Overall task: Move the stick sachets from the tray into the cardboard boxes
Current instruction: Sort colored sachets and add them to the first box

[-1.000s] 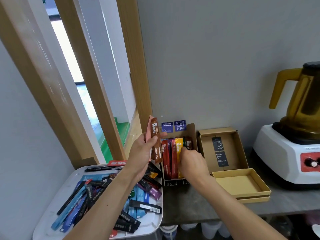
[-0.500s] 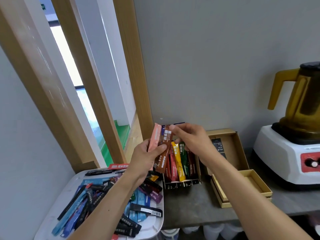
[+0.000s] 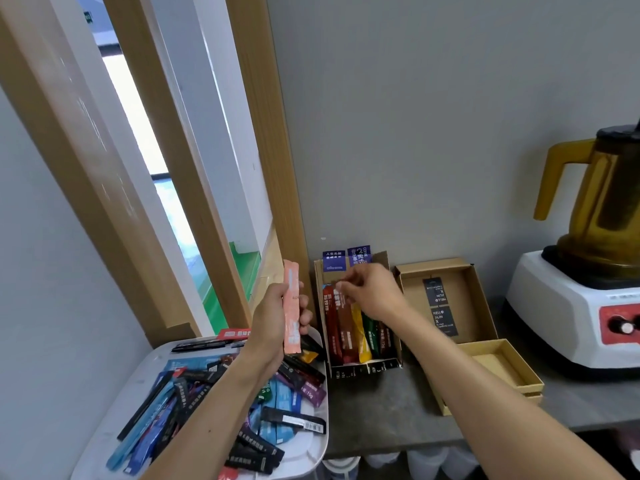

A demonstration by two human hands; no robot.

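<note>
A pink sachet (image 3: 291, 306) is held upright in the L hand (image 3: 273, 320), with fingers and thumb curled round its middle. It's above the tray's far-right corner, just left of the cardboard box (image 3: 363, 368).

The top end of a brown sachet (image 3: 346, 327) is pinched by the R hand (image 3: 372, 294) btwn thumb and fingertips. The tips are blurred, so exact contact can't be read. This sachet is stood inside the box, 2nd from left, w/ a red one on its left and yellow, green and dark ones on its right, all leant back. Two blue packs are seen sticking up at the box's rear.

The white tray (image 3: 138, 382) is set lower left, beside the grey counter (image 3: 381, 410). Loose sachets (image 3: 194, 407) (blue, black, purple) are heaped in it.

A second box (image 3: 414, 313), open w/ black cards inside, is placed right of the first, and a shallow box (image 3: 498, 362) in front of it. A blender (image 3: 568, 306) is seen far right.
</note>
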